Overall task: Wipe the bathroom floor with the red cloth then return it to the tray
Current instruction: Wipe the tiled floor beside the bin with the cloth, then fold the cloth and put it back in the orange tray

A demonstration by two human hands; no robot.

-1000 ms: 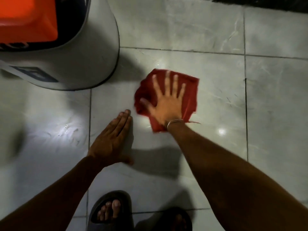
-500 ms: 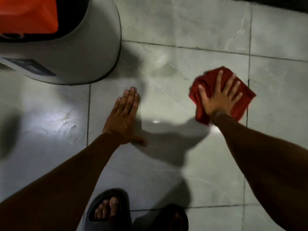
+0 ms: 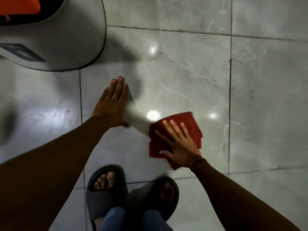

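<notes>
Right hand [image 3: 180, 147] is pressed flat on the crumpled red cloth [image 3: 188, 124], fingers [image 3: 168, 126] spread apart on top of it, pinning it rather than gripping. The cloth sits on the glossy grey marble-look tile floor [image 3: 183, 67], a bit right of centre in the lower half of the frame, just above the dark grey rubber slides [image 3: 106, 189]. Left hand [image 3: 113, 104] is planted palm-down on the tile near centre, fingers close together, looks like it's taking body weight.

What worries me: the floor is shiny, maybe damp, so that bracing hand or the slides could skid mid-swipe. The cloth is bunched too, so it could roll up and miss patches. I can't see a tray for sure; there's a rounded grey bin [image 3: 55, 39] with something orange in it, upper left.
</notes>
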